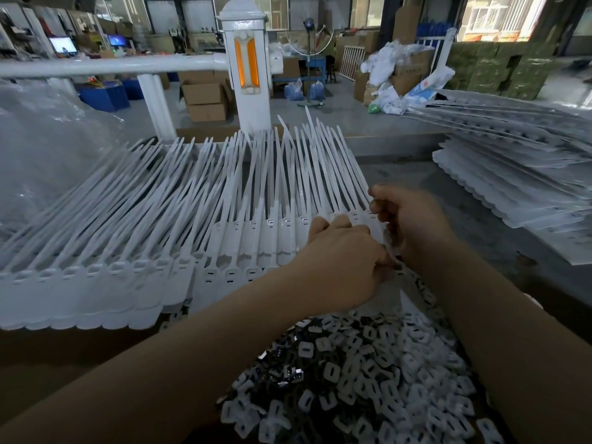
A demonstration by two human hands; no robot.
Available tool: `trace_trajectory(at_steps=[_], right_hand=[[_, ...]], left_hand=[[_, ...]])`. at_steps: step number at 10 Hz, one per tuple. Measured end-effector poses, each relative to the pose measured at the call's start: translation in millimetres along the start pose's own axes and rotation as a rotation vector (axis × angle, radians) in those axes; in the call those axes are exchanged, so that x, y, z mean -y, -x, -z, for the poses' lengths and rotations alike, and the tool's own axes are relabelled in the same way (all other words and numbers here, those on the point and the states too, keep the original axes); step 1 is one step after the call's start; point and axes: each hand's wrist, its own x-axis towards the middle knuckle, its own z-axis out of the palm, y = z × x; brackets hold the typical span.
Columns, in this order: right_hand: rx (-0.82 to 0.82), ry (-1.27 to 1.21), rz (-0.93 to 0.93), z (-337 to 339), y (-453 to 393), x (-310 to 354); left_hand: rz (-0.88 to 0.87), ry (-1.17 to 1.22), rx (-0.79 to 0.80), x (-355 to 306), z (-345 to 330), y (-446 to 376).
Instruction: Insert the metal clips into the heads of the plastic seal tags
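Observation:
Rows of white plastic seal tags (198, 238) lie side by side across the table, heads toward me and tails fanning away. A heap of small shiny metal clips (368, 373) fills the space in front of me. My left hand (339, 261) rests on the right end of the tag row, fingers curled, thumb and fingertips pinched together at the tag edge. My right hand (407, 225) is beside it, curled over the rightmost tag heads. Whether either hand holds a clip is hidden by the fingers.
More stacked sheets of tags (512, 174) lie at the right. A clear plastic bag (48, 149) bulges at the left. A white railing post (246, 72) stands behind the table, with cardboard boxes (205, 97) on the floor beyond.

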Motion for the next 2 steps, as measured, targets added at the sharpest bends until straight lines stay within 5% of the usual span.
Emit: trace_trajectory(at_steps=[2], right_hand=[[-0.032, -0.015, 0.050, 0.2, 2.4, 1.8]], left_hand=[[-0.010, -0.009, -0.094, -6.0, 0.2, 21.3]])
